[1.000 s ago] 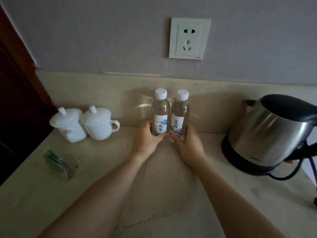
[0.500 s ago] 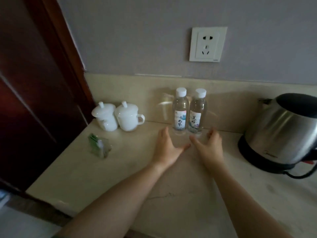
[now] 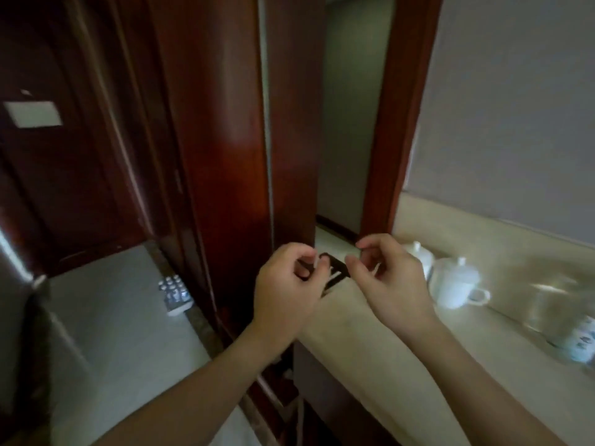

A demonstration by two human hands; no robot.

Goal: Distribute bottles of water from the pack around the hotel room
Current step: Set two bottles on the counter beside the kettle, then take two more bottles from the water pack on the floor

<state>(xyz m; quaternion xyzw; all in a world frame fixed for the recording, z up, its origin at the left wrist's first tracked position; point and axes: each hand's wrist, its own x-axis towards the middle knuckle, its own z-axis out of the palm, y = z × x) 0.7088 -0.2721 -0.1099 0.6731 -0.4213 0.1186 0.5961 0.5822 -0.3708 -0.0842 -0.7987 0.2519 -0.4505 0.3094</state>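
Observation:
Two clear water bottles (image 3: 576,336) with white printed labels stand blurred on the beige stone counter (image 3: 370,349) at the far right edge. A wrapped pack of bottles (image 3: 175,292), white caps up, sits on the grey floor to the left, against the dark wooden panel. My left hand (image 3: 286,284) and my right hand (image 3: 386,281) hover side by side above the counter's left end. Their fingers are loosely curled and hold nothing. Both hands are well left of the two bottles.
Two white lidded cups (image 3: 454,284) stand on the counter by the wall, just right of my right hand. A small dark object (image 3: 336,273) lies behind my fingers. Dark red wooden panels and a door frame (image 3: 225,156) rise left of the counter.
My hands let go of the two bottles and drew back from them. The view has swung left, so the bottles now sit at the right edge and the floor pack shows.

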